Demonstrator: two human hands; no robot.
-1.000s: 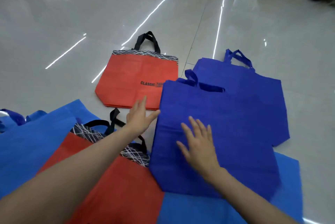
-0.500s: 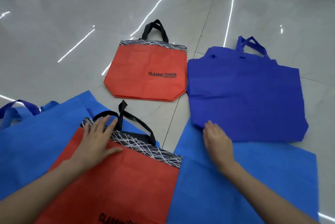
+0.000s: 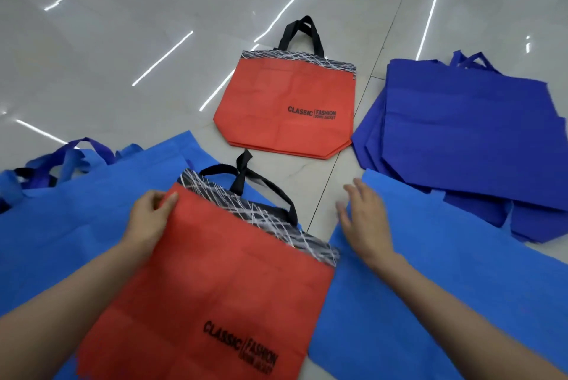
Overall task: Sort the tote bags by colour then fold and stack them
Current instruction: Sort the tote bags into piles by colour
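A red tote bag (image 3: 215,281) with a black patterned band and black handles lies in front of me on light blue bags. My left hand (image 3: 149,219) pinches its upper left corner, thumb on top. My right hand (image 3: 362,219), fingers spread and blurred, hovers over the left edge of a light blue bag (image 3: 430,287). Farther out lies a second red tote bag (image 3: 285,109). A pile of dark blue tote bags (image 3: 467,133) lies at the right.
More light blue bags (image 3: 76,219) with blue handles spread at the left, under the near red bag. Everything lies on a glossy grey tiled floor (image 3: 123,41) with bright light reflections.
My left hand went from lying flat on the near red bag to pinching its corner. My right hand left the dark blue pile and moved left over the light blue bag.
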